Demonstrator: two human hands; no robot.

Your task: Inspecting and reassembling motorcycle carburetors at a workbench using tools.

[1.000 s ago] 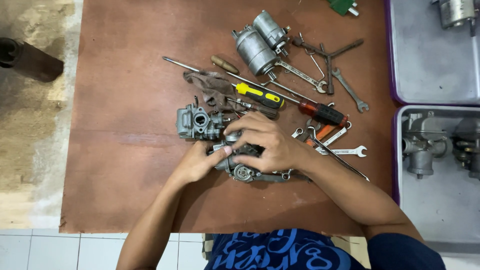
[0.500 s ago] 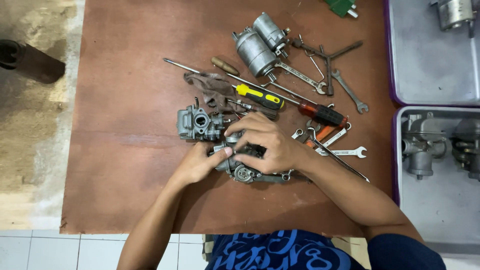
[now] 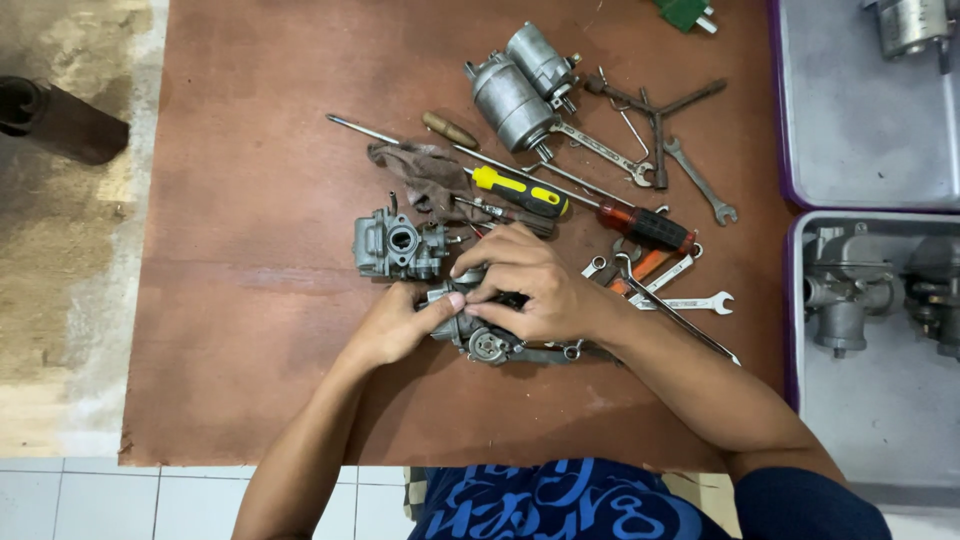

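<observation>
I see a brown board (image 3: 250,330) filling most of the view, lying on a tiled floor. At three o'clock sit two grey trays (image 3: 860,120) with purple rims; the lower one holds grey cast engine parts (image 3: 840,300). At twelve o'clock on the board lie two grey cylindrical motors (image 3: 515,95), with a Y-shaped socket wrench (image 3: 655,110) and open-ended spanners (image 3: 700,180) just to their right. Below the motors run three screwdrivers: a long one with a wooden handle (image 3: 450,130), a yellow-and-black-handled one (image 3: 520,192) and a red-handled one (image 3: 645,228). A brown rag (image 3: 420,170) lies crumpled at their left end.

Near the centre, a grey carburetor (image 3: 395,245) stands alone on the board, at ten o'clock from the hands and just apart from them. My left hand (image 3: 400,325) and right hand (image 3: 530,290) meet over a second small metal carburetor body (image 3: 480,340), which rests on the board just below centre. The left thumb and fingers are curled against its left side, gripping it. The right-hand fingers are bent together over its top, pinching at something small that I cannot make out. More small spanners (image 3: 690,300) lie at three o'clock from the right wrist.
</observation>
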